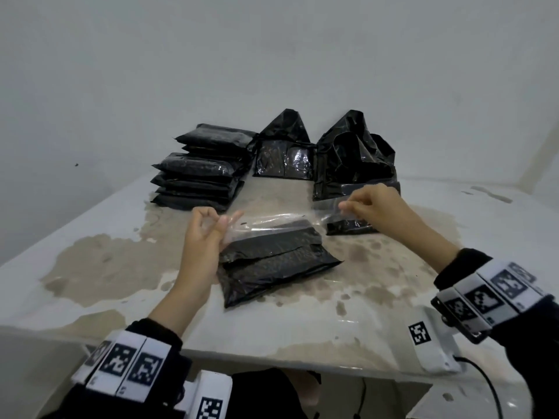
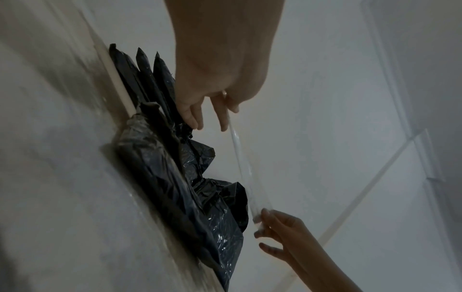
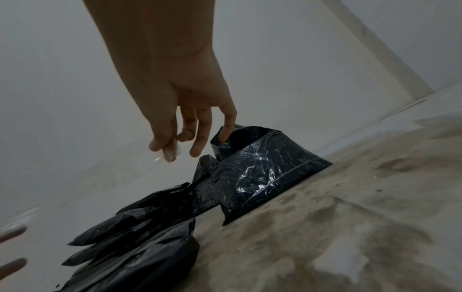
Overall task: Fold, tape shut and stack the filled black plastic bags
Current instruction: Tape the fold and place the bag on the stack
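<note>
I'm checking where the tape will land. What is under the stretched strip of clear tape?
Under the clear tape, pinched by the left hand and right hand, lies the folded black bag on the table. The bag's contents are hidden.

A folded bag [image 1: 272,264] lies on the table [image 1: 302,331] before me, between my left hand [image 1: 202,237] and right hand [image 1: 375,204], under the tape [image 1: 272,220] stretched between them. Behind it to the left sits a stack of bags [image 1: 202,167]; open bags [image 1: 354,155] stand behind to the right.
</note>
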